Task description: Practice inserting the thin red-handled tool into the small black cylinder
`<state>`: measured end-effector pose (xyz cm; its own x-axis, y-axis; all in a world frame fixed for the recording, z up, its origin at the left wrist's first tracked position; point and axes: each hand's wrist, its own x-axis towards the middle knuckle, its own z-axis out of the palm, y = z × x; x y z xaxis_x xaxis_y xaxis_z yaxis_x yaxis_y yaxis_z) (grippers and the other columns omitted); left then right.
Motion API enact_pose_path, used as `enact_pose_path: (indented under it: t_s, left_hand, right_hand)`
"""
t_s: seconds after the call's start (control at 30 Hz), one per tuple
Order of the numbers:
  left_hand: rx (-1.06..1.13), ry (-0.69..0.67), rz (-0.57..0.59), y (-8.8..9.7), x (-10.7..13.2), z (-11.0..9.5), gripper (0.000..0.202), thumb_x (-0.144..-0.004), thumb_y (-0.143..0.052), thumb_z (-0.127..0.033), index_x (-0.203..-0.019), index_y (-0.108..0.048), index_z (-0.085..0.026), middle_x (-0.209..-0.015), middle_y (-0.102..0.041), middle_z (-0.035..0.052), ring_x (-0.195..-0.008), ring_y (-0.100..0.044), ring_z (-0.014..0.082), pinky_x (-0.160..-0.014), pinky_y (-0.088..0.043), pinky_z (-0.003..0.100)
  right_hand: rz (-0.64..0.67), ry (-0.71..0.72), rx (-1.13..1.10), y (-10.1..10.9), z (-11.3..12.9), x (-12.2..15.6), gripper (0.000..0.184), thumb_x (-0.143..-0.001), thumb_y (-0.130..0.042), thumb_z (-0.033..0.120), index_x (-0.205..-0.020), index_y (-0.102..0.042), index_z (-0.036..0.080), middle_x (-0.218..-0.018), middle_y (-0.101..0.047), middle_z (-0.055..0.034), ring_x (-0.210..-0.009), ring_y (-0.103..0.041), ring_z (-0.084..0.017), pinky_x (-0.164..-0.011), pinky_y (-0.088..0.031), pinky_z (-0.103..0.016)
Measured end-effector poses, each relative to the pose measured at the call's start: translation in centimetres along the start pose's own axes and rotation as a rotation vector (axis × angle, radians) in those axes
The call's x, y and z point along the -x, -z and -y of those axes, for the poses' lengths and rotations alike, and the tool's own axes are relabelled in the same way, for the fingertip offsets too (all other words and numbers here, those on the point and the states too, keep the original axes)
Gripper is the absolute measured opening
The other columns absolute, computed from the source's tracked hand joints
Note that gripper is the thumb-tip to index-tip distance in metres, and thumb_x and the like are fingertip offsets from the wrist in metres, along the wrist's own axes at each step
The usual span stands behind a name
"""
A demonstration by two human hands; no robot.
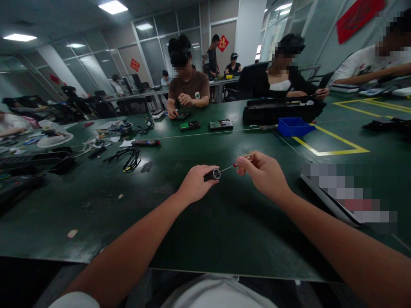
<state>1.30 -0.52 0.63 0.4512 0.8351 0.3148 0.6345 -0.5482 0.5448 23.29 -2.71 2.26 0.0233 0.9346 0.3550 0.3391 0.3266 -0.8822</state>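
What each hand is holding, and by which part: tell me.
The left hand grips a black tube by its sides, near the silver-rimmed end; the right hand holds a slim screwdriver by its handle.

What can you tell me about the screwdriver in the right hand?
The screwdriver has a thin, metallic-looking shaft and a partly red handle, largely hidden by the right hand gripping it. It is held over the green table, shaft pointing toward the pale-rimmed end of the black cylinder in the left hand. Whether its tip touches is unclear.
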Motion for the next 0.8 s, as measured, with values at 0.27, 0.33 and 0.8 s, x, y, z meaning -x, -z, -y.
enact_pose_path:
  t_s: [0.27,0.33,0.8]
  left_hand:
    - [0.012,-0.029,-0.014,-0.27,0.1,0.34,0.041,-0.085,-0.073,-0.023,-0.125,-0.066,-0.025,-0.116,-0.071,0.0044,-0.106,-0.062,0.0229,-0.094,-0.047,0.04]
    - [0.006,-0.043,0.005,-0.35,0.1,0.37,0.041,-0.085,-0.073,-0.025,-0.125,-0.066,-0.025,-0.117,-0.071,0.0042,-0.106,-0.062,0.0231,-0.095,-0.047,0.041]
    - [0.012,-0.064,0.02,-0.36,0.01,0.77,0.042,-0.087,-0.072,-0.03,-0.128,-0.064,-0.025,-0.116,-0.07,0.0037,-0.106,-0.061,0.0227,-0.095,-0.046,0.039]
  right_hand:
    - [0.071,0.161,0.102,0.07,0.31,0.75,0.02,-0.095,-0.054,0.04,-0.095,-0.064,0.022,-0.083,-0.072,-0.0032,-0.078,-0.069,-0.02,-0.071,-0.05,-0.034]
    - [0.056,0.158,0.137,-0.01,0.42,0.81,0.029,-0.097,-0.051,0.046,-0.089,-0.064,0.022,-0.074,-0.07,-0.0018,-0.07,-0.067,-0.019,-0.066,-0.047,-0.033]
    - [0.09,0.143,0.139,-0.06,0.77,1.11,0.031,-0.102,-0.04,0.042,-0.091,-0.063,0.024,-0.07,-0.06,-0.0001,-0.067,-0.059,-0.018,-0.064,-0.044,-0.034]
